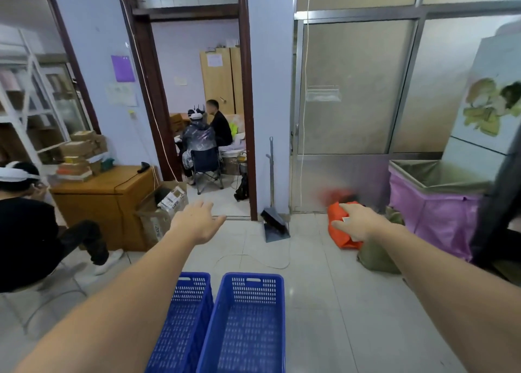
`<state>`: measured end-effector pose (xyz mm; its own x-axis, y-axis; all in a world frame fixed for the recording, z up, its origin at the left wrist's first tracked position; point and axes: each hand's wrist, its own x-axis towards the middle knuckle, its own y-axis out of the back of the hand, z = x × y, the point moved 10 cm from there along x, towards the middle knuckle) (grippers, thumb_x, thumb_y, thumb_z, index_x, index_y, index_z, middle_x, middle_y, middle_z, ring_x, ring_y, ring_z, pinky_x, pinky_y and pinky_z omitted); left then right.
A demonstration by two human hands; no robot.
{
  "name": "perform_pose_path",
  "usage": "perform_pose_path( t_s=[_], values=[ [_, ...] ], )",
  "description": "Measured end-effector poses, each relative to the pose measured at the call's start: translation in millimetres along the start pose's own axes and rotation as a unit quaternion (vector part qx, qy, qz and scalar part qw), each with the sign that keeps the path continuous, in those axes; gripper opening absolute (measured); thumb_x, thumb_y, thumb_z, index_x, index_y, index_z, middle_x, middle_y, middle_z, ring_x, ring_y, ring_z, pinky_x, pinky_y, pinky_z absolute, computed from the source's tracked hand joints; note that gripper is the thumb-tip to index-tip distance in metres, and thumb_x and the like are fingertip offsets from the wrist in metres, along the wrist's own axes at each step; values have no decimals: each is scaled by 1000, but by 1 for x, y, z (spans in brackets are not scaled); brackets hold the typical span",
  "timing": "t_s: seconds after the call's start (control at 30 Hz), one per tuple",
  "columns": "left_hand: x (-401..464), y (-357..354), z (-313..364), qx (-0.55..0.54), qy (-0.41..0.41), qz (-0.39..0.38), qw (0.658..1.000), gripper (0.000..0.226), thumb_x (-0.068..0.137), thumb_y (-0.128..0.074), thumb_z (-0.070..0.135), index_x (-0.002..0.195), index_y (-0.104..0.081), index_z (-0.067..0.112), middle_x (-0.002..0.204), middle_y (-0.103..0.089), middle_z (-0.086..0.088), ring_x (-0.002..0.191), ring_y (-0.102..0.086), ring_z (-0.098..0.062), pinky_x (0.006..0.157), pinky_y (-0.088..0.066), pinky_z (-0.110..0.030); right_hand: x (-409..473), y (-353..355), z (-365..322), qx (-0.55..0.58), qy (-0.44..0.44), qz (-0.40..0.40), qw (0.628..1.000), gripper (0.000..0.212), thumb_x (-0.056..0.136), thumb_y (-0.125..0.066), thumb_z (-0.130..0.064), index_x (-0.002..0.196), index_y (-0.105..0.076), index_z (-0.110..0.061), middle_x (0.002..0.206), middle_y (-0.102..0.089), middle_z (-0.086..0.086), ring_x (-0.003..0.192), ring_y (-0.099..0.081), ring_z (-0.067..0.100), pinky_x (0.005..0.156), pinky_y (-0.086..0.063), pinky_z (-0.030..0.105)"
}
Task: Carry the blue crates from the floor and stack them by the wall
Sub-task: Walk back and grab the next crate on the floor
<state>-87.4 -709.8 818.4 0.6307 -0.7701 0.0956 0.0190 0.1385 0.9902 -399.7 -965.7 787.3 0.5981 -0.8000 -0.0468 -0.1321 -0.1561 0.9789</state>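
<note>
Two empty blue perforated crates stand side by side on the tiled floor at the bottom centre: the left crate (183, 322) and the right crate (248, 324). Both my arms stretch forward above them. My left hand (197, 223) is held out with fingers spread, holding nothing, well above and beyond the left crate. My right hand (358, 223) is also out in front, fingers loosely apart and empty, in front of an orange bag. Neither hand touches a crate.
A seated person (25, 226) is at the left beside a wooden cabinet (101, 200) and cardboard boxes (160, 209). A dustpan (275, 226) leans at the door post. An orange bag (339, 231), green sack (377, 257) and pink-lined bin (434, 212) stand at the right. A white cable (253, 260) lies on the floor.
</note>
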Motion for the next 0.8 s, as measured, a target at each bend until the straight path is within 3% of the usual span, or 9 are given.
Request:
perform_pose_path(
  t_s=[0.1, 0.27, 0.63, 0.8],
  values=[
    [39, -15, -2, 7, 12, -16, 1000, 74, 96, -36, 66, 154, -34, 19, 157, -39, -10, 142, -39, -33, 114, -37, -52, 40, -3, 1, -1, 13, -2, 1000, 91, 81, -42, -70, 155, -29, -19, 158, -38, 7, 138, -42, 29, 111, -37, 40],
    [118, -35, 0, -1, 17, -22, 1000, 75, 95, -37, 65, 155, -34, 20, 158, -39, -9, 142, -40, -32, 113, -38, -52, 118, -1, 1, 4, 13, 4, 1000, 85, 87, -47, -63, 156, -27, -19, 162, -30, 7, 148, -29, 27, 118, -27, 43],
    [277, -75, 27, -7, 23, -56, 998, 74, 96, -34, 65, 155, -33, 21, 159, -38, -7, 140, -42, -33, 110, -38, -50, 281, -3, 21, -6, 13, -13, 1000, 85, 87, -45, -65, 157, -27, -21, 163, -28, 7, 149, -26, 28, 119, -25, 44],
    [327, -105, 27, -22, 60, -65, 996, 73, 94, -35, 66, 153, -37, 23, 153, -46, -10, 133, -49, -34, 108, -41, -53, 371, -15, 22, -27, 60, -31, 997, 84, 89, -47, -64, 155, -28, -16, 161, -32, 10, 147, -29, 29, 119, -26, 45]
  ],
)
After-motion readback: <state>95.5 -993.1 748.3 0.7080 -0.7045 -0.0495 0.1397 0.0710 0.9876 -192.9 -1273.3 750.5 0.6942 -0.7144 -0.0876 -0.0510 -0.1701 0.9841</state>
